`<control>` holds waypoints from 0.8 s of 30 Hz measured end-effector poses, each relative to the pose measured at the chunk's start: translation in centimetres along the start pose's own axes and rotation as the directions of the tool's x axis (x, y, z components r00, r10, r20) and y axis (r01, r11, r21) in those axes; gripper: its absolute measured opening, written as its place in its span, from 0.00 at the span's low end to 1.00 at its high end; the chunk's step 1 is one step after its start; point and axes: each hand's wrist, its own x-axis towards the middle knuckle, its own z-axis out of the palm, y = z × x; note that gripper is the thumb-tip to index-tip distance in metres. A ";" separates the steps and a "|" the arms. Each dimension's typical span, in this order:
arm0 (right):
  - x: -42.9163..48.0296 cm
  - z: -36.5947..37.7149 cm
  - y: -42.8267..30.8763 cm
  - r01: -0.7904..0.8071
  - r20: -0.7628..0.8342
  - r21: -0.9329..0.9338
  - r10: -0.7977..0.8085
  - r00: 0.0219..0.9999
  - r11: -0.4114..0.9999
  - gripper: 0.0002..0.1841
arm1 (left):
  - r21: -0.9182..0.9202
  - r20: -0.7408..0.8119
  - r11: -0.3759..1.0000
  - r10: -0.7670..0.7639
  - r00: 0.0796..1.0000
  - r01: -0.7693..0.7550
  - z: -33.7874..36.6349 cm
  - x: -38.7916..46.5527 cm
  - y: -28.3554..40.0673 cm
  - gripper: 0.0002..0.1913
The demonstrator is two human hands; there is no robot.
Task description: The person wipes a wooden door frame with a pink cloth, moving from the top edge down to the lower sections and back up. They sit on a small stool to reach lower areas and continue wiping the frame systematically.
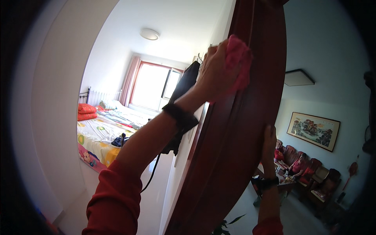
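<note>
A crumpled pink cloth (239,63) is in my left hand (216,69), raised high against a dark red-brown wooden panel (235,141). Whether this panel is a door or a door casing, I cannot tell. The cloth touches its moulded face, and the hand is slightly blurred. Lower down, my right hand (268,144) lies along the panel's right edge with its fingers pointing up. Part of that hand is hidden, so its grip on the edge is unclear. Dark bands circle both wrists, below red sleeves.
Left of the panel, a bedroom holds a bed (101,129), a window (151,85) and a black flat object (185,82) near the wall. To the right, a seated person (298,166) is among wooden chairs beneath a framed picture (313,130). A plant (227,226) stands low by the panel.
</note>
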 end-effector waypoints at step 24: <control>-3.2 -2.0 -1.7 0.054 0.392 -0.151 0.010 0.920 0.987 0.36 | 0.193 -0.075 0.981 0.050 0.996 -0.035 1.1 13.0 -2.0 0.23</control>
